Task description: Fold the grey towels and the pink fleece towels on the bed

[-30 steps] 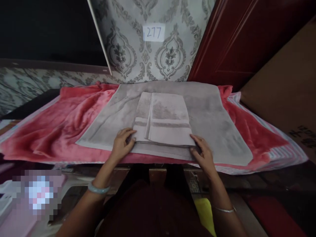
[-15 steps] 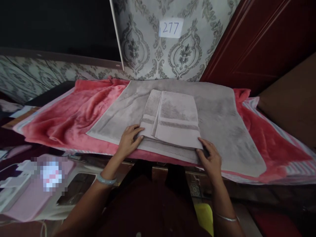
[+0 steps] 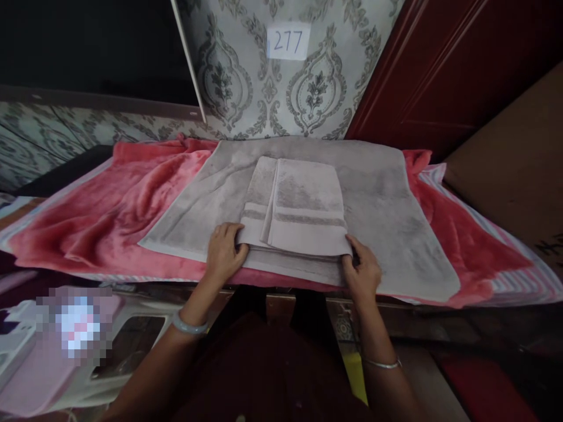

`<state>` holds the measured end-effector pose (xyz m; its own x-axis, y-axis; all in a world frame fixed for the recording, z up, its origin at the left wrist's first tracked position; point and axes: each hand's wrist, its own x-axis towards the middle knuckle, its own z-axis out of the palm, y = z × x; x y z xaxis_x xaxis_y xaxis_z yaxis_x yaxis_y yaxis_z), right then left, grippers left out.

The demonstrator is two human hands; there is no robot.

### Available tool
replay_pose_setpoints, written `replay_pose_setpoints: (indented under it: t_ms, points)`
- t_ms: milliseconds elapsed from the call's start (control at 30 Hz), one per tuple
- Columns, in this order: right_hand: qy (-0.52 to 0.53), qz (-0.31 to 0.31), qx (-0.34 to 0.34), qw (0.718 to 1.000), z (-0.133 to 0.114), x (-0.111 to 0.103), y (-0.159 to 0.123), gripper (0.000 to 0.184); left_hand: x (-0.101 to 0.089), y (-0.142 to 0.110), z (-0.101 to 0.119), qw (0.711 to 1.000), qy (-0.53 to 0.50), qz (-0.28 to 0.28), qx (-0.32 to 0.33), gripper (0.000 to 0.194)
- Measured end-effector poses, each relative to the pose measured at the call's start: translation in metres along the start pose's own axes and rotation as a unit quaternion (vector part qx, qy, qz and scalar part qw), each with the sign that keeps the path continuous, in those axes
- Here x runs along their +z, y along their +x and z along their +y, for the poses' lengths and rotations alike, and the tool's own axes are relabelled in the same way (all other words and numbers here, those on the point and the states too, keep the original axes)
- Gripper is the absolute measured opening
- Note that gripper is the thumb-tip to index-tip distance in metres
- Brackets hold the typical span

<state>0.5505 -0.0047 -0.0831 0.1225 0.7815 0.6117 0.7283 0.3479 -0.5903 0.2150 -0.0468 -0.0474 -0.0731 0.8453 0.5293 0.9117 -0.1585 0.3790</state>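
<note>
A folded grey towel (image 3: pixel 308 190) with a paler band near its front edge lies on a larger grey cloth (image 3: pixel 382 217). A vertical fold line runs left of its middle. My left hand (image 3: pixel 225 252) grips the towel's front left corner between thumb and fingers. At the front right corner, my right hand (image 3: pixel 363 271) pinches the edge the same way. The front edge looks slightly lifted off the grey cloth, and the thumbs sit at its near side.
A red plush blanket (image 3: pixel 109 217) lies beneath the grey cloth. Behind are a dark TV screen (image 3: pixel 88 53) and a paper marked 277 (image 3: pixel 288 41) on patterned wallpaper. A brown board (image 3: pixel 514 152) leans at right. Pink and white items (image 3: pixel 48 375) stand at lower left.
The view has shifted a little, so the scene sits further left. Both hands keep to the towel's front corners; the right fingers have closed more firmly on theirs.
</note>
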Motion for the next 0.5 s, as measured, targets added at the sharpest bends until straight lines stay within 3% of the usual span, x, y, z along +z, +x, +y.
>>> replay_pose_setpoints:
  t_ms: [200, 500]
  points:
    - [-0.009, -0.022, -0.013, 1.0, 0.0007, -0.0021, -0.0021, 0.052, -0.0012, -0.0037, -0.0011, 1.0, 0.014, -0.02, -0.013, 0.041]
    - [0.037, 0.012, -0.023, 0.999, -0.0002, -0.0004, -0.0023, 0.049, -0.0003, -0.0066, -0.0027, 1.0, -0.021, 0.008, -0.007, 0.041]
